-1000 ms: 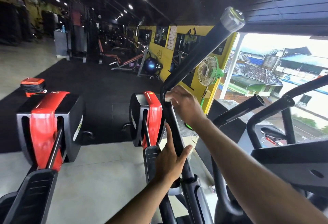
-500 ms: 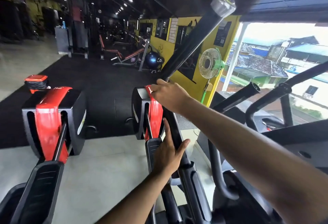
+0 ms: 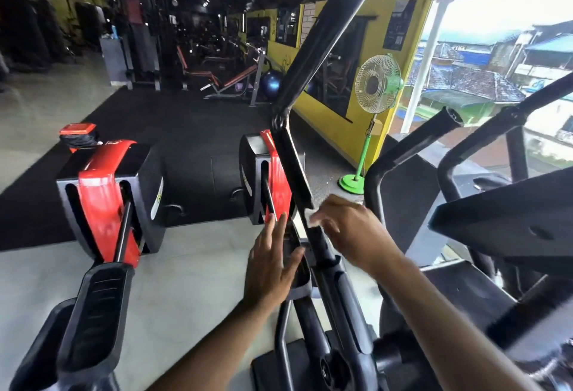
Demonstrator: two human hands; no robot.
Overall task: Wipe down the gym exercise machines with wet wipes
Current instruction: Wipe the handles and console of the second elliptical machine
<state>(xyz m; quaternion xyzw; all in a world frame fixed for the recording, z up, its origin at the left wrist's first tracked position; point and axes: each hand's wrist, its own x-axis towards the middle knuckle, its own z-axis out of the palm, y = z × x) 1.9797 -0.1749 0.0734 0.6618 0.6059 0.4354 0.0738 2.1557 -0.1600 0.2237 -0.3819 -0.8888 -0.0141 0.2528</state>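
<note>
A black elliptical trainer's long handle arm [image 3: 322,49] runs from the top of the view down to a joint in the middle. My right hand [image 3: 347,229] holds a white wet wipe [image 3: 311,215] against the lower part of that arm, fingers curled round it. My left hand [image 3: 273,263] is just left of the arm with fingers straight, off the bar and holding nothing. The trainer's red and black flywheel housing [image 3: 269,176] stands behind my hands.
A second red and black trainer [image 3: 108,192] with its foot pedal [image 3: 96,313] stands to the left. A green pedestal fan [image 3: 376,86] stands by the yellow wall. Black handlebars and a console [image 3: 502,214] fill the right. Weight benches [image 3: 217,77] stand further back.
My right hand has slid down the handle arm with the wipe, from the bend to the lower section. My left hand has let go of the bar and opened.
</note>
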